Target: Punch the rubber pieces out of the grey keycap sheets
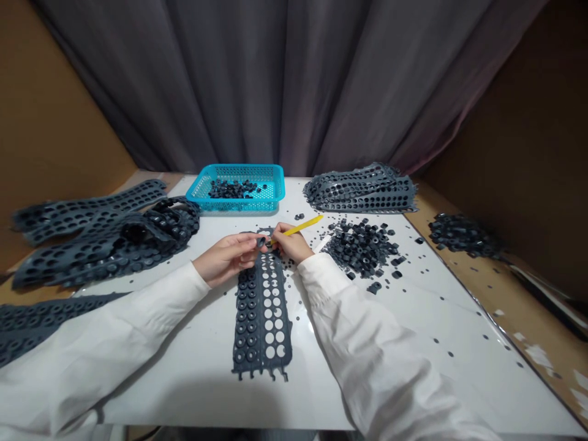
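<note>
Nearest us, two white sleeves (138, 337) run in from the lower edge, where they are cut off, over the white surface (184, 386). Between them lies a dark strip (259, 309), lengthwise away from us: its left columns are filled with ring-topped pieces, while its right columns are open holes showing white. At our left, another ribbed sheet (41, 321) is cut off by the picture's edge and partly covered by the sleeve.

Over the strip's far part, our left hand (229, 254) is mostly closed, its thumb and fingers pinching a small dark piece (261, 242); the lower fingers are curled, and we cannot make out whether they hold anything more. Our right hand (290, 244) is closed in a pen-like grip around a yellow tool (304, 225), whose back end points up to the right; its tip, close to the piece, is too small to read. Both hands hide some of the strip's far end.

To the right is a heap of loose dark pieces (362, 248); to the left, a jumble of perforated sheets (101, 245). Farther off stand a blue basket (234, 206) holding similar pieces and a pile of folded sheets (362, 190), before a grey curtain (243, 79).
</note>
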Motion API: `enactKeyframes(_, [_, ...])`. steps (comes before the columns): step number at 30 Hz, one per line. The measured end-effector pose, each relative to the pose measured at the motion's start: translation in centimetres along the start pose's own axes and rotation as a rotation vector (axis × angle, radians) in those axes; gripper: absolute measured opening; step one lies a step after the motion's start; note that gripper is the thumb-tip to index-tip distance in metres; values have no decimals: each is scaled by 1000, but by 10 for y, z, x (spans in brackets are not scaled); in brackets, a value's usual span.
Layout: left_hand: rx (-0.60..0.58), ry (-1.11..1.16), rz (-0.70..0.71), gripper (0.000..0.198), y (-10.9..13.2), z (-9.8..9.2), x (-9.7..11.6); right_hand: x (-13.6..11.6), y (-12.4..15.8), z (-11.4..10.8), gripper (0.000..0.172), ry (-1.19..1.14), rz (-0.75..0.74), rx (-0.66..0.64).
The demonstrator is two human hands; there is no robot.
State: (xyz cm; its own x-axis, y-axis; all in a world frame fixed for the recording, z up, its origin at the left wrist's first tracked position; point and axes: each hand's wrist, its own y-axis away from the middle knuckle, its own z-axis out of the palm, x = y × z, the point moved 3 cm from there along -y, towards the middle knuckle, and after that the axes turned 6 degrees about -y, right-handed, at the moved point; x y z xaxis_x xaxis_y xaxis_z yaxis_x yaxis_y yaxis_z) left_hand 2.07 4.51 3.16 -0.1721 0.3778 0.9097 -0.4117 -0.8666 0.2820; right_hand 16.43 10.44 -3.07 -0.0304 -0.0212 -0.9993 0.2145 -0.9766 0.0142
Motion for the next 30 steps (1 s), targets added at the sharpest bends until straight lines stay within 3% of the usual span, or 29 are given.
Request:
enactKeyframes(7, [-89,99,-19,29,8,13,-1,0,0,-1,12,-17,-22,4])
enactKeyframes(17, [-70,196,-39,26,6,13,-9,1,-1,-2,11,-120,-9,11])
enactKeyframes(19, [-32,194,-7,24,7,12,-6,-8,0,-3,6,-187,-20,12])
enactKeyframes(24, [13,240,109,24,9,13,8,-62,13,-6,26,-397,-165,-92])
enactKeyframes(27, [30,300,151,22,8,11,9,-91,23,-16,28,-224,-279,-113])
enactKeyframes(30, [57,328,136,20,3,3,0,-97,27,-23,23,297,-425,-100])
